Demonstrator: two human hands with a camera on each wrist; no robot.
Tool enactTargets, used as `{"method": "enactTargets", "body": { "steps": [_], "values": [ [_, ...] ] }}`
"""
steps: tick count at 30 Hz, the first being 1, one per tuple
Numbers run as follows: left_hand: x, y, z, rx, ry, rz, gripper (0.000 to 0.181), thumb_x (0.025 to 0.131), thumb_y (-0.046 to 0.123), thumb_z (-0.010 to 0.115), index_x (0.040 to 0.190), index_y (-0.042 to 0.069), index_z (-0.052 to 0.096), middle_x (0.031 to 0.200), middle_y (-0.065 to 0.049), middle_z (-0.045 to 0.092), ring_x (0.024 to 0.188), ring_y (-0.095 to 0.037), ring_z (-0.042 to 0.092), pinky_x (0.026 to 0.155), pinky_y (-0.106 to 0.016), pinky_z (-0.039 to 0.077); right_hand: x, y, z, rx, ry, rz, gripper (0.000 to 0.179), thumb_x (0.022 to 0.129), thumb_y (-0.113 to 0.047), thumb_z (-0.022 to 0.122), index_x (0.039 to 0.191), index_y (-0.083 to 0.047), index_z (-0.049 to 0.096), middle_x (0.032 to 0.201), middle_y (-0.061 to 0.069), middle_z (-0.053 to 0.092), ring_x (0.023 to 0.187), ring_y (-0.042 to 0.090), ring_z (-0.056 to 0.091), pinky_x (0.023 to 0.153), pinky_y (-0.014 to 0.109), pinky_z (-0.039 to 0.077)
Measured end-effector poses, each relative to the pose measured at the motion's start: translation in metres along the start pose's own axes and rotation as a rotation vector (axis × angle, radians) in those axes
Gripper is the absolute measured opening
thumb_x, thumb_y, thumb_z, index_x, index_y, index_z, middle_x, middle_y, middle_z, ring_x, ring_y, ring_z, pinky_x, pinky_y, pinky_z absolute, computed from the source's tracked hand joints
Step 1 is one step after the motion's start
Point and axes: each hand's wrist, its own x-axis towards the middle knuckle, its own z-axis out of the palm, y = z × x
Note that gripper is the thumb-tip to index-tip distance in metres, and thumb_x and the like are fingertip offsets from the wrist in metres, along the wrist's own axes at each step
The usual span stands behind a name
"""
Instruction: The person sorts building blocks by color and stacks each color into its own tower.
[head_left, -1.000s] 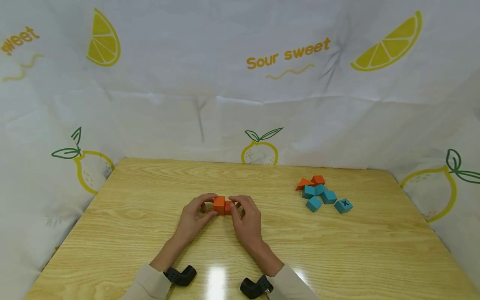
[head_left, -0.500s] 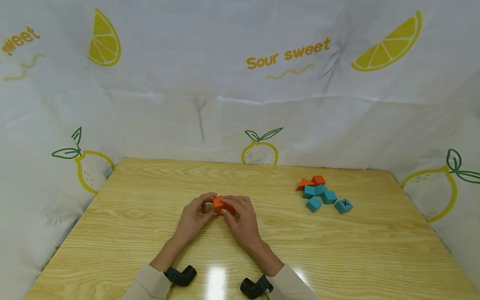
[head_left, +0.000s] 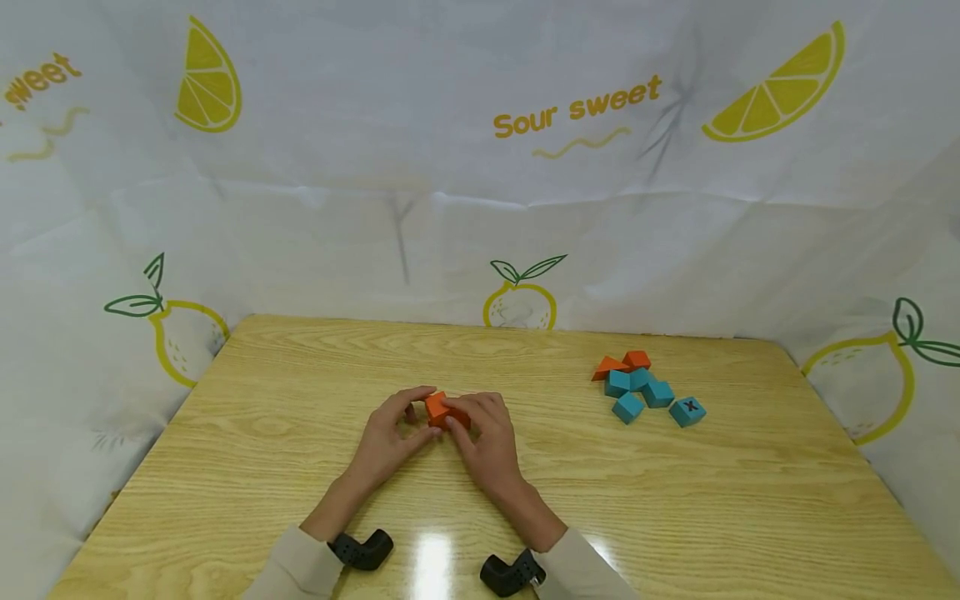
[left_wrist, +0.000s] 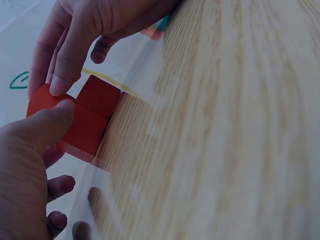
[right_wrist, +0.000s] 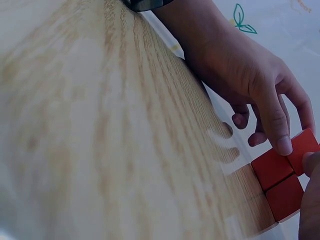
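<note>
Three orange-red cubes stand together on the table: two side by side, the third, upper cube (head_left: 436, 406) on the left one. My left hand (head_left: 381, 440) holds the left column between thumb and index finger, its thumb at the seam between upper and lower cube. With thumb and fingers, my right hand (head_left: 491, 446) pinches the upper cube from the right and partly covers the right lower cube (left_wrist: 98, 96). In the right wrist view the left lower cube (right_wrist: 272, 169) sits flush against its neighbour, beneath the left thumb.
On the wooden table (head_left: 315, 350), several blue blocks (head_left: 627, 407) lie in a loose group to the right, one blue cube (head_left: 687, 412) marked with an X. Behind them are an orange triangular block (head_left: 609, 367) and another orange block (head_left: 637, 360). A lemon-printed white cloth (head_left: 360, 233) hangs behind.
My right hand has shifted left from the right lower cube onto the upper cube, which now looks slightly turned. The left thumb has edged a little to the right.
</note>
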Motion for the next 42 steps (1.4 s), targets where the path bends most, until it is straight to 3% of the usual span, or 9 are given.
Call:
{"method": "enactTargets", "body": {
  "steps": [17, 36, 42],
  "values": [
    [0.0011, 0.0005, -0.0008, 0.015, 0.02, 0.035, 0.051, 0.078, 0.003, 0.078, 0.126, 0.006, 0.06, 0.082, -0.007, 0.057, 0.073, -0.02, 0.05, 0.059, -0.027, 0.04, -0.0013, 0.0012, 0.0011, -0.006, 0.014, -0.009, 0.024, 0.083, -0.005, 0.075, 0.106, -0.013, 0.073, 0.096, -0.001, 0.064, 0.092, 0.017, 0.052, 0.077, 0.034, 0.044],
    [0.0018, 0.0006, -0.0006, -0.005, 0.009, 0.061, 0.054, 0.08, -0.001, 0.075, 0.13, 0.004, 0.057, 0.088, -0.009, 0.059, 0.071, -0.022, 0.049, 0.058, -0.029, 0.04, -0.0005, 0.0004, 0.0007, -0.009, 0.029, -0.015, 0.024, 0.083, -0.004, 0.074, 0.106, -0.011, 0.074, 0.094, -0.001, 0.065, 0.09, 0.017, 0.052, 0.075, 0.033, 0.045],
    [0.0009, -0.0017, 0.0003, -0.003, -0.006, 0.044, 0.052, 0.081, 0.001, 0.074, 0.129, 0.012, 0.058, 0.106, 0.0, 0.062, 0.072, -0.018, 0.049, 0.059, -0.03, 0.041, -0.0014, 0.0029, 0.0021, -0.008, 0.042, -0.028, 0.024, 0.082, -0.005, 0.075, 0.105, -0.012, 0.074, 0.096, -0.001, 0.065, 0.09, 0.017, 0.052, 0.075, 0.033, 0.045]
  ]
}}
